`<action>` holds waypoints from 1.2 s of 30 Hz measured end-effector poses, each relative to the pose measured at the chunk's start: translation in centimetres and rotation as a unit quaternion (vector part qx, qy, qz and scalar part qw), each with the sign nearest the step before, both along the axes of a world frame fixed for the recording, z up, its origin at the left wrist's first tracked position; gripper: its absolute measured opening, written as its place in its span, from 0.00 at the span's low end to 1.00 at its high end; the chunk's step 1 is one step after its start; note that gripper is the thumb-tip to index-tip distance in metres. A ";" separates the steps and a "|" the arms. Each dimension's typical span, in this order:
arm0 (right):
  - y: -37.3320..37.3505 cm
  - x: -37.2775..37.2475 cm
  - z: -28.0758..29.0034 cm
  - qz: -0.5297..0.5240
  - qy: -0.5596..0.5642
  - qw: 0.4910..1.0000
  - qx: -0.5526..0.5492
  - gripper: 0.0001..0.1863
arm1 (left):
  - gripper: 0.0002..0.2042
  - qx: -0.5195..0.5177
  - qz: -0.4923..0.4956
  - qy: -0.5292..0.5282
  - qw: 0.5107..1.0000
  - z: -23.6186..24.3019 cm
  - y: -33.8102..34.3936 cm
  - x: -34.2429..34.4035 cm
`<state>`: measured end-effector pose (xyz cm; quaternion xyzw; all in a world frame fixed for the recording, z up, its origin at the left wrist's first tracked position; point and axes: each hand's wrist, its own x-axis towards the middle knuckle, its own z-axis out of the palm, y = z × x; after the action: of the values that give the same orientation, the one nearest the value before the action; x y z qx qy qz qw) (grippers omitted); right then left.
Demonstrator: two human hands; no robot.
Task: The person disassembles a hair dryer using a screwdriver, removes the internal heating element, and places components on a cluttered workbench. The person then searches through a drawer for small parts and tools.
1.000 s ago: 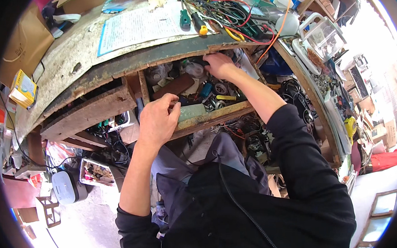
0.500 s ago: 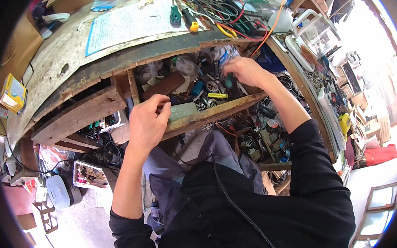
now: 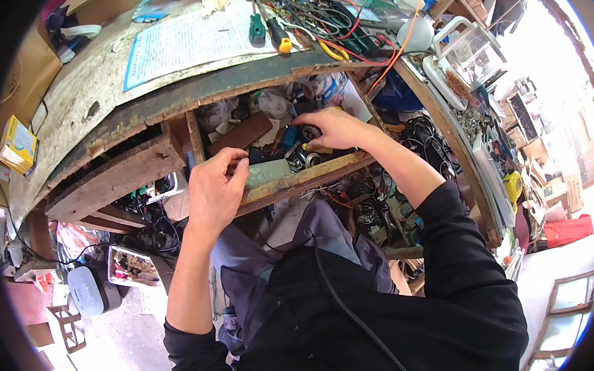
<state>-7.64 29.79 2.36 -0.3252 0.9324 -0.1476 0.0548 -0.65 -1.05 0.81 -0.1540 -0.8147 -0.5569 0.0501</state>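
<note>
A wooden drawer, full of small parts and tools, stands pulled out of the workbench in front of me. At its front left corner is my left hand, fingers curled and thumb close to the index finger; anything inside them is hidden. My right hand reaches down into the drawer, thumb and fingers apart, over a blue cylindrical part and round metal pieces. Its thumb partly covers a yellow-handled tool. Between my hands lie a brown flat block and a grey-green block.
On the benchtop lie a printed sheet, a green-handled screwdriver, a black-and-yellow one and tangled wires. Cables and loose parts fill the shelf below the drawer. A yellow box sits at the far left.
My right hand has moved left and nearer, from the drawer's right back part to the middle of its contents. My left hand stays at the front left corner.
</note>
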 end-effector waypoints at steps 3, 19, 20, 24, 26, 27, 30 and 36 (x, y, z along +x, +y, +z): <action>1.3 -0.8 0.4 -0.119 -0.110 0.985 0.055 0.30 | 0.09 -0.003 0.000 0.001 1.000 0.0 0.0 -0.1; 2.0 -3.7 0.1 -0.147 -0.107 0.982 -0.053 0.17 | 0.08 0.017 0.008 0.009 1.000 -0.8 0.0 -0.4; 0.7 -2.3 1.2 -0.082 -0.163 0.983 -0.010 0.19 | 0.08 0.019 0.009 0.008 1.000 -0.9 0.0 -0.4; -1.3 0.8 1.5 -0.031 -0.221 0.966 0.133 0.29 | 0.08 0.025 0.003 -0.002 1.000 -0.6 0.1 -0.4; -0.6 0.6 1.2 -0.031 -0.226 0.965 0.132 0.31 | 0.08 0.029 0.002 -0.008 1.000 -0.5 0.2 -0.4; -0.2 0.5 1.3 -0.028 -0.230 0.964 0.132 0.31 | 0.07 0.032 0.002 -0.008 0.999 -0.5 0.2 -0.4; 0.0 0.4 2.1 -0.031 -0.271 0.953 0.131 0.30 | 0.07 0.025 0.002 -0.013 1.000 -0.5 0.1 -0.4; 0.8 0.6 2.6 0.034 -0.207 0.973 0.095 0.30 | 0.07 0.027 0.005 -0.001 1.000 -0.4 0.1 -0.4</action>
<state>-7.05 30.58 4.92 -0.3121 0.8991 -0.1207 0.2821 -1.00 -0.96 0.41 -0.1483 -0.8002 -0.5784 0.0563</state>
